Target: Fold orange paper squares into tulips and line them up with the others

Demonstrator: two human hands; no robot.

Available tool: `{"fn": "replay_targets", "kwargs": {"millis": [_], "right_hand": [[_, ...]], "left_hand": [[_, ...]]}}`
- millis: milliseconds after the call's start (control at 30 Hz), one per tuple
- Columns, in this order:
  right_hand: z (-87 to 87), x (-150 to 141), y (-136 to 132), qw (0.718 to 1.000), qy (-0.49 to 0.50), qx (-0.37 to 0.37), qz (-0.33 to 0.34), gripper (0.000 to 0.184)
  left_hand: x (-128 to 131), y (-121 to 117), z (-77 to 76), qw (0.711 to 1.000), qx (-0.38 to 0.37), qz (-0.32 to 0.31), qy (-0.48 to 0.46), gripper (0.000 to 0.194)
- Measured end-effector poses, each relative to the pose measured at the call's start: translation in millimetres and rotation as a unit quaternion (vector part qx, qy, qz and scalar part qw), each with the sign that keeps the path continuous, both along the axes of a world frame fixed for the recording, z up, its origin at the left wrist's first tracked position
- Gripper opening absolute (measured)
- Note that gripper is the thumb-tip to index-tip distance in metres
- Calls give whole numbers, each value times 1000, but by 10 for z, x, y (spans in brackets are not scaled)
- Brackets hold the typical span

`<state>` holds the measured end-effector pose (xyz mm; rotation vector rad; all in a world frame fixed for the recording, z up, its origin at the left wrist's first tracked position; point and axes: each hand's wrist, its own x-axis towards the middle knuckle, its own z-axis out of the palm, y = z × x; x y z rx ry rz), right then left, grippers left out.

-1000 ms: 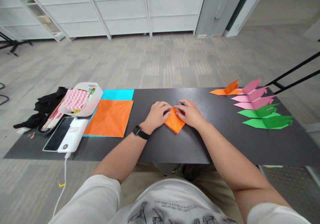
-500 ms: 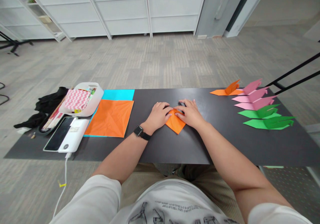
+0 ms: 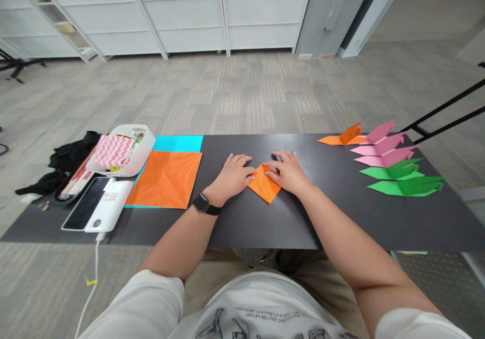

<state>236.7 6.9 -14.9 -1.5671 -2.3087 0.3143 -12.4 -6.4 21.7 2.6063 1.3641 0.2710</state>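
A small folded piece of orange origami paper [image 3: 265,187] lies flat on the dark table, one corner pointing toward me. My left hand [image 3: 234,173] rests at its left edge, fingers spread, with the thumb side touching the paper. On the right edge, my right hand [image 3: 287,171] lies with fingers apart, its thumb and index finger on the paper's upper right part. Neither hand grips the sheet; both press against it on the table. Part of the paper's right side is hidden under the right fingers.
Left of my hands lie orange sheets [image 3: 166,180] over blue paper [image 3: 180,142]. Beyond them are a white basket [image 3: 142,159], a phone [image 3: 86,203] and a white power bank [image 3: 108,207] with a cable. Folded orange [image 3: 343,138], pink [image 3: 384,149] and green [image 3: 405,186] paper figures line the right side.
My left hand has slid a little to the left, uncovering more of the orange paper's left side. The right hand stays nearly in place.
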Motion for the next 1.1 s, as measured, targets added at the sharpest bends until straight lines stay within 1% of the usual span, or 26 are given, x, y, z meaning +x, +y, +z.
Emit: {"fn": "replay_targets", "kwargs": {"millis": [233, 300, 400, 467, 533, 633, 700, 767, 833, 900, 967, 1033, 1100], "right_hand": [[19, -12, -19, 1000, -4, -3, -3, 33], [24, -17, -23, 1000, -7, -4, -5, 33], [26, -21, -26, 1000, -13, -5, -6, 33], [26, -21, -25, 1000, -15, -5, -5, 33], [27, -20, -25, 1000, -15, -2, -3, 32], [33, -20, -28, 1000, -13, 4, 0, 32], [33, -30, -31, 1000, -13, 8, 1, 32], [24, -54, -30, 1000, -15, 14, -3, 33], [9, -89, -25, 999, -19, 26, -7, 33], [-8, -127, -17, 999, -21, 38, -9, 33], [-20, -155, -7, 998, -19, 51, -12, 31], [-25, -168, 0, 998, -15, 61, -19, 27], [-23, -168, 3, 997, -14, 67, -24, 23]], "left_hand": [[-29, -163, 149, 996, 47, -8, 82, 30], [-40, -206, 188, 995, 43, -5, 93, 26], [-84, -233, 258, 995, 11, -1, 95, 22], [-117, -220, 302, 996, -8, -1, 85, 19], [-131, -187, 337, 999, -2, -2, 53, 12], [-84, -122, 342, 996, 66, 20, -63, 23], [-18, -84, 291, 985, 97, 31, -140, 24], [55, -49, 187, 982, 87, 9, -169, 20], [116, -13, 47, 984, 69, -12, -164, 23], [158, 28, -96, 988, 48, -23, -148, 34], [182, 67, -208, 990, 26, -17, -136, 44], [191, 95, -269, 991, -3, -15, -134, 50], [193, 107, -282, 991, -29, -11, -133, 54]]}}
